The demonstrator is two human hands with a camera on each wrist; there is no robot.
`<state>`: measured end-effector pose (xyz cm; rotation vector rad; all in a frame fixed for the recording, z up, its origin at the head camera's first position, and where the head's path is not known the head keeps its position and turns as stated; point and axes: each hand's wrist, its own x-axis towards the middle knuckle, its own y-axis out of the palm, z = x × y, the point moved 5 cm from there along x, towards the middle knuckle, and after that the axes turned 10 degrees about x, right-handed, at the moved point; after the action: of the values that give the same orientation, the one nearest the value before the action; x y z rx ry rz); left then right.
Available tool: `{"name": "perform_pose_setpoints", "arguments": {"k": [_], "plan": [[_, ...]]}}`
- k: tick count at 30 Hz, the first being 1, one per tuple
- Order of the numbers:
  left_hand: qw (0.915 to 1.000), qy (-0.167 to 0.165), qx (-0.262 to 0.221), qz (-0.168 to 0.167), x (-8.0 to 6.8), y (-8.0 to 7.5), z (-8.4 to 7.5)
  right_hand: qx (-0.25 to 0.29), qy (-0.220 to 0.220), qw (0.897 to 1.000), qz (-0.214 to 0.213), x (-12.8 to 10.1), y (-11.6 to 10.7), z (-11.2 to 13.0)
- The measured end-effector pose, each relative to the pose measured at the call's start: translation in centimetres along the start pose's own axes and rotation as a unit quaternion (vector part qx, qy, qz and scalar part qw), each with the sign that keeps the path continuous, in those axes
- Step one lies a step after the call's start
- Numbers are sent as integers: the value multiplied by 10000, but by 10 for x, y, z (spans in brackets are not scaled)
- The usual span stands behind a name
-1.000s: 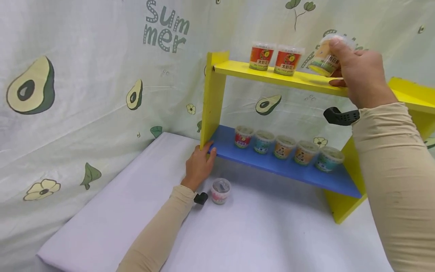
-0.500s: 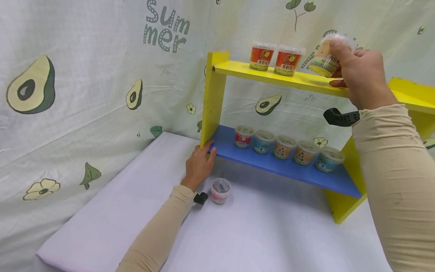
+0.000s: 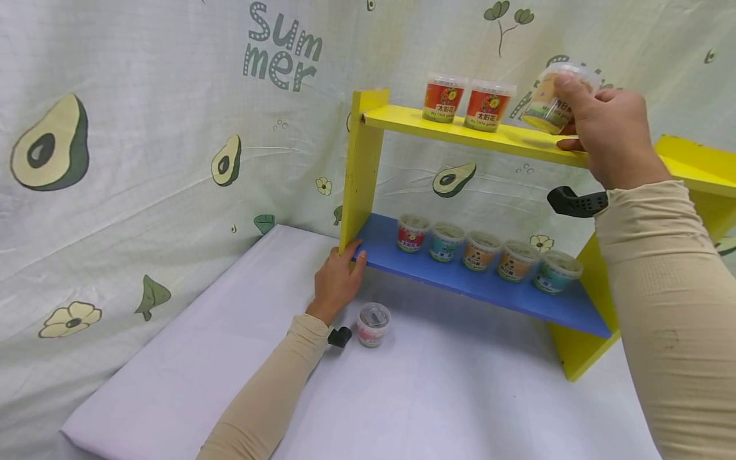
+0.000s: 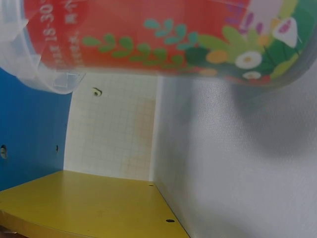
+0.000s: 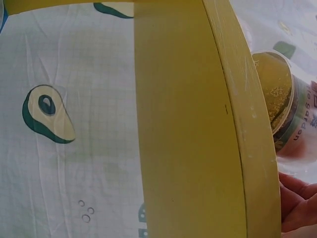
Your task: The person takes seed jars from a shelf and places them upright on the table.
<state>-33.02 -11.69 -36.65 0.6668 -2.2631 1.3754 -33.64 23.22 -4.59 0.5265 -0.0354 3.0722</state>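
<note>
My right hand (image 3: pixel 618 131) pinches a clear plastic planting cup (image 3: pixel 549 102) with an orange label. The cup leans to one side just over the top yellow board, near two red-labelled cups (image 3: pixel 487 107). In the right wrist view its yellowish base (image 5: pixel 273 89) shows beyond the board's edge. My left hand (image 3: pixel 336 284) grips the lower left corner of the shelf (image 3: pixel 359 172), with the thumb at the front of the blue board. Beside the left wrist stands a cup with a pink-red label (image 3: pixel 372 326), which fills the top of the left wrist view.
Several labelled cups (image 3: pixel 479 251) stand in a row on the blue lower board (image 3: pixel 437 275). The shelf's right side panel (image 3: pixel 581 351) meets the white table (image 3: pixel 437 396). Behind hangs a curtain (image 3: pixel 172 128) printed with avocados.
The head view has shifted very slightly, and the held cup's tilt has altered a little. Both hands keep nearly the same places on the cup and the shelf.
</note>
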Motion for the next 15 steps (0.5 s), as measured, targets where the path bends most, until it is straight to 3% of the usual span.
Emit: {"name": "perform_pose_setpoints", "arguments": {"k": [15], "plan": [[10000, 6, 51, -5, 0, 0, -1, -103, -52, 9999, -22, 0, 0, 0]]}}
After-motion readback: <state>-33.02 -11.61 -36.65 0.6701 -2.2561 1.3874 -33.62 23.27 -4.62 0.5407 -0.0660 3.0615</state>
